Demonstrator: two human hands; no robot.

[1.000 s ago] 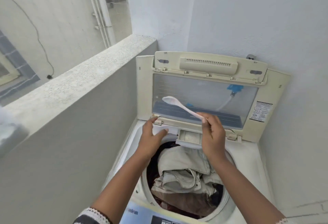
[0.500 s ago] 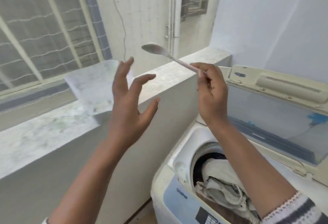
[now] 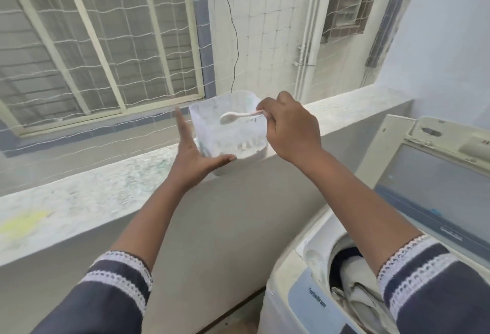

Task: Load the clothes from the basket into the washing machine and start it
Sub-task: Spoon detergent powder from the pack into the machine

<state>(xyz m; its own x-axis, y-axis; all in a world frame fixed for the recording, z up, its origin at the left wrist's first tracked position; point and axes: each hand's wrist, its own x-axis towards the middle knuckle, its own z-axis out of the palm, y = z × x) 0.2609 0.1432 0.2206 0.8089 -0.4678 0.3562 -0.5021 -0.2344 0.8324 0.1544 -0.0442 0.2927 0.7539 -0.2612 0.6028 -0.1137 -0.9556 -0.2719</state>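
On the parapet ledge (image 3: pixel 344 111) beside the washing machine (image 3: pixel 299 280), a spoon (image 3: pixel 233 117) goes to a tub of powder.

The left hand (image 3: pixel 195 160) is spread against the side of the translucent container (image 3: pixel 228 127), fingers straight and thumb under its lower edge, probably to steady the light tub while it is scooped from. The right hand (image 3: pixel 290 128) pinches the handle of the spoon, whose bowl hangs over the container's open mouth, likely for detergent. The clothes (image 3: pixel 352 280) already lie inside the drum at lower right, well apart from both hands and beneath the right forearm; the lid (image 3: pixel 434 196) stands raised. Loading looks done; dosing and starting seem to remain. The basket is not in view.
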